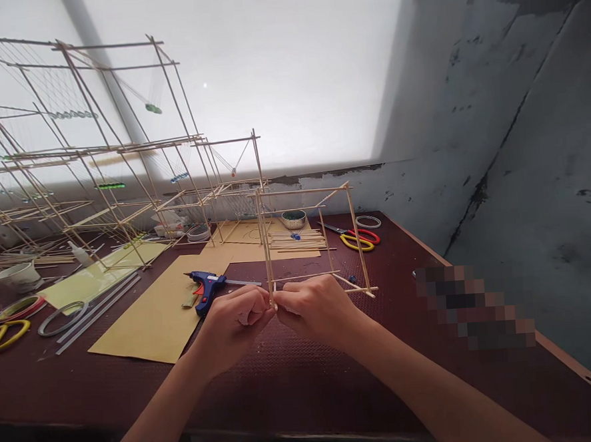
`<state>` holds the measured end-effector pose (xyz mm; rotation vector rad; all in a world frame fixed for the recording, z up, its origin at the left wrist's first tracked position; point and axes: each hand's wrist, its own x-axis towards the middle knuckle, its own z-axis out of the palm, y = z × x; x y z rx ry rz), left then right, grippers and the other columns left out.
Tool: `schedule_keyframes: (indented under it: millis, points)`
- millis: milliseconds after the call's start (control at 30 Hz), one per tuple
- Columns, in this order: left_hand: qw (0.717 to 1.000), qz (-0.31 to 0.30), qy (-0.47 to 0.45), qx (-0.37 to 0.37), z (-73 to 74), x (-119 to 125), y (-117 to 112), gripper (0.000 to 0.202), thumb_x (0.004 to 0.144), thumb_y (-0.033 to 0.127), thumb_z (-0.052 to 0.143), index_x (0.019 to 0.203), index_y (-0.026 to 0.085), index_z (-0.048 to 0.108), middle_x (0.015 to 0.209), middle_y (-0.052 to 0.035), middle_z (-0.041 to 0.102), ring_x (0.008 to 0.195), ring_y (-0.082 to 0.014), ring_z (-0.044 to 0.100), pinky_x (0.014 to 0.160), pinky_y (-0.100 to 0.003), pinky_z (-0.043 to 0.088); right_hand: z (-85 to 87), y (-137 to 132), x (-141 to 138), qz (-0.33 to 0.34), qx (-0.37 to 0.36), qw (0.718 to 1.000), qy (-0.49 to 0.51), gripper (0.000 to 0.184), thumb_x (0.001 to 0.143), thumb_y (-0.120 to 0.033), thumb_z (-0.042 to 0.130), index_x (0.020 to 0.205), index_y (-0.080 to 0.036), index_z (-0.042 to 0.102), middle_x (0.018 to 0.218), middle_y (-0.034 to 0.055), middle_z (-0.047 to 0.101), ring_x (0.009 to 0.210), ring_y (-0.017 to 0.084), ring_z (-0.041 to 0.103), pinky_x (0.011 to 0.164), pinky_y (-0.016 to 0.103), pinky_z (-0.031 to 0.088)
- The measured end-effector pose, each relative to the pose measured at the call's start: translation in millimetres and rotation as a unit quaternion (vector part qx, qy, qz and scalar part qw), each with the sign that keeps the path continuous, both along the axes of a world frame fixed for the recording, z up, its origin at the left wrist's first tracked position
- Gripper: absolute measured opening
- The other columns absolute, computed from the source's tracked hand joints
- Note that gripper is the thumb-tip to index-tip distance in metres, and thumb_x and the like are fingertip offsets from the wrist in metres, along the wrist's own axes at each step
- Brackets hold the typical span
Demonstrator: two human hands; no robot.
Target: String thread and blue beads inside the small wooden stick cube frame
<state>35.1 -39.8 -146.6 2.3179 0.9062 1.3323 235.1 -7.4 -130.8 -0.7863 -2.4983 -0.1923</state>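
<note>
A small box-shaped frame of thin wooden sticks (361,247) stands in front of me on the dark red table. Both hands meet at its near left lower corner. My left hand (238,311) is closed, its thumb and fingers pinching the corner from the left. From the other side my right hand (315,306) grips the same corner, with its fingertips partly hidden. A blue bead cluster (296,236) shows within the frame's outline. Just behind my left hand lies a blue glue gun (208,289) with a clear glue stick in its back.
Larger stick frames (121,148) with hanging marbles fill the left. Yellow-and-red scissors (359,238), a bowl (294,218) and loose sticks (297,242) lie behind. Tan cardboard (146,323), clear glue sticks (98,314) and a white cup (18,278) are to the left. A wall borders the right.
</note>
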Motion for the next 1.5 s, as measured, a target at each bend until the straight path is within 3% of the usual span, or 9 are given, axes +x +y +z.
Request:
schedule_keyframes:
  millis: [267, 567, 1033, 1300, 1500]
  points:
    - [0.995, 0.061, -0.019, 0.070, -3.4, 3.4, -3.3, 0.042, 0.080, 0.002, 0.068, 0.071, 0.021, 0.032, 0.079, 0.0005, 0.053, 0.081, -0.0136, 0.060, 0.070, -0.026, 0.049, 1.0, 0.4, -0.2, 0.005, 0.001, 1.000, 0.006, 0.016, 0.091, -0.024, 0.056, 0.077, -0.020, 0.061, 0.071, -0.0038, 0.066, 0.058, 0.009, 0.054, 0.055, 0.029, 0.019]
    - [0.994, 0.064, -0.038, 0.084, -12.3, 7.4, -8.0, 0.041, 0.083, -0.001, 0.064, 0.070, 0.020, 0.032, 0.077, -0.0003, 0.055, 0.080, -0.0136, 0.061, 0.068, -0.025, 0.049, -0.9, 0.7, -0.9, 0.001, 0.005, 1.000, 0.009, 0.016, 0.091, -0.023, 0.056, 0.077, -0.020, 0.063, 0.070, -0.0033, 0.067, 0.056, 0.009, 0.053, 0.054, 0.030, 0.017]
    - [0.994, 0.023, 0.062, 0.088, -14.8, 3.3, -6.3, 0.038, 0.085, -0.005, 0.053, 0.072, 0.021, 0.028, 0.076, -0.0007, 0.049, 0.084, -0.0156, 0.056, 0.070, -0.027, 0.046, -1.2, 1.4, -0.4, 0.004, -0.003, 1.000, 0.008, 0.016, 0.092, -0.024, 0.055, 0.078, -0.020, 0.061, 0.072, -0.0035, 0.067, 0.058, 0.010, 0.054, 0.054, 0.029, 0.017]
    - [0.986, 0.084, 0.013, 0.146, -12.8, 8.5, -8.7, 0.040, 0.082, -0.003, 0.062, 0.071, 0.021, 0.033, 0.075, 0.0011, 0.049, 0.081, -0.0139, 0.058, 0.070, -0.027, 0.050, 0.7, 0.8, -0.5, 0.001, 0.000, 1.000, 0.004, 0.016, 0.091, -0.023, 0.056, 0.077, -0.020, 0.062, 0.070, -0.0036, 0.066, 0.057, 0.009, 0.053, 0.054, 0.029, 0.018]
    - [0.985, 0.087, -0.015, 0.149, -15.0, 11.8, -8.7, 0.041, 0.080, -0.006, 0.063, 0.071, 0.021, 0.034, 0.076, 0.0009, 0.051, 0.084, -0.0145, 0.061, 0.073, -0.027, 0.052, -2.2, 1.0, -1.1, 0.002, -0.001, 1.000, 0.008, 0.016, 0.091, -0.023, 0.055, 0.077, -0.020, 0.063, 0.071, -0.0028, 0.067, 0.056, 0.009, 0.053, 0.054, 0.029, 0.017]
